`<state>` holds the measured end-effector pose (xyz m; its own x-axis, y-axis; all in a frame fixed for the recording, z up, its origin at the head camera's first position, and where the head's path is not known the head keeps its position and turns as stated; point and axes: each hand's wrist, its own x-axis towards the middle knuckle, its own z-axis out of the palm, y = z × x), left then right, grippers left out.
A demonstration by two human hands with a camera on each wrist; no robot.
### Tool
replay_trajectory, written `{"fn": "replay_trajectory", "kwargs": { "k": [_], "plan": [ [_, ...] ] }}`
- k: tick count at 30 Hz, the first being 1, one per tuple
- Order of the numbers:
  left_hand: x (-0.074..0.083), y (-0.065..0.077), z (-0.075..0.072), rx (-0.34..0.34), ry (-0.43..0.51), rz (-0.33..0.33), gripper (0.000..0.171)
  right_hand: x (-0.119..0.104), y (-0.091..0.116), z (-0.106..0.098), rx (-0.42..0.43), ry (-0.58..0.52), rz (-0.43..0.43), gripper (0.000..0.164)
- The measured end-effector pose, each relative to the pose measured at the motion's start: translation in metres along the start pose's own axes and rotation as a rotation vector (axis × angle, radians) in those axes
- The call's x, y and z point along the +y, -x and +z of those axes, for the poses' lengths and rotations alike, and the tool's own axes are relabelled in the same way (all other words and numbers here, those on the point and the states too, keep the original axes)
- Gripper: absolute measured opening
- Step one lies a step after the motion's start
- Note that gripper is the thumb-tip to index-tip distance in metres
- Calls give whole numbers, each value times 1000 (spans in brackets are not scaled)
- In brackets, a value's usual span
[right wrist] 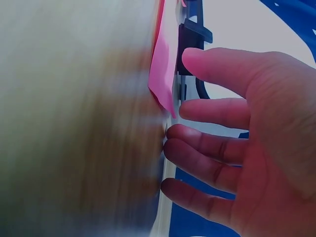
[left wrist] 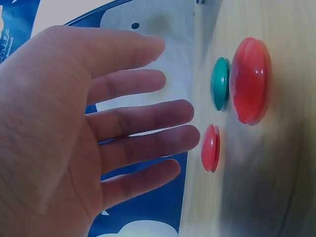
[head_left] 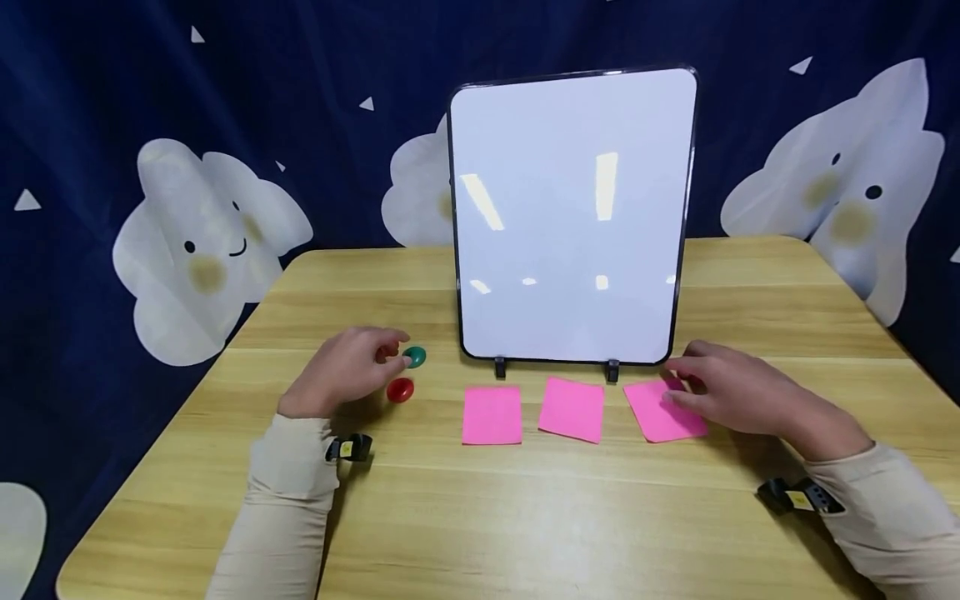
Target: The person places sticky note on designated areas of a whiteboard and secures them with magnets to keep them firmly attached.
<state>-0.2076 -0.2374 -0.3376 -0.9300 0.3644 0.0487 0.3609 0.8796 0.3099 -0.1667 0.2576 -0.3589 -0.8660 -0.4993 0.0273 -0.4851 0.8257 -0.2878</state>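
My left hand [head_left: 348,367] hovers low over the table's left half, fingers spread and nothing in them. By its fingertips lie a green round magnet-like button [head_left: 415,357] and a red one [head_left: 401,390]. A second red button [left wrist: 210,148] shows in the left wrist view; the hand hides it from the head view. On the right, my right hand [head_left: 738,387] has loosely bent fingers and holds nothing. Its thumb overlaps the right-hand pink sticky note [head_left: 660,417] in the head view. In the right wrist view, a pink note [right wrist: 165,64] has a lifted corner close to the fingertips.
A whiteboard [head_left: 570,225] stands upright at the back on small black feet [head_left: 612,372]. Before it lie two more pink notes, one left [head_left: 492,416] and one central [head_left: 572,409]. Behind the wooden table [head_left: 540,517] hangs a dark blue curtain [head_left: 330,67] with clouds.
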Motion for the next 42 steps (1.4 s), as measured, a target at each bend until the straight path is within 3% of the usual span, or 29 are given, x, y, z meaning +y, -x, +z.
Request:
{"fn": "replay_trajectory", "kwargs": {
  "k": [9, 16, 22, 28, 33, 37, 42],
  "plan": [
    [-1, 1, 4, -66, 72, -6, 31, 1, 2, 1, 10, 13, -35, 29],
    [-6, 4, 5, -82, 111, -41, 28, -1, 0, -2, -5, -5, 2, 25],
    [-7, 5, 6, -110, 158, -33, 27, 0, -1, -4, -11, -24, 23, 17],
    [-6, 7, 8, -178, 159, -79, 26, 3, 0, 0, -3, -37, 18, 16],
    [-6, 9, 9, -188, 121, -113, 27, 4, 1, 2, 11, -44, 19, 19],
    [-7, 9, 10, -199, 112, -105, 30, 4, 2, 2, 16, -42, 24, 20],
    [-10, 11, 7, -220, 171, -83, 34, 2, 1, 0, 14, -42, 28, 20]
  ]
}}
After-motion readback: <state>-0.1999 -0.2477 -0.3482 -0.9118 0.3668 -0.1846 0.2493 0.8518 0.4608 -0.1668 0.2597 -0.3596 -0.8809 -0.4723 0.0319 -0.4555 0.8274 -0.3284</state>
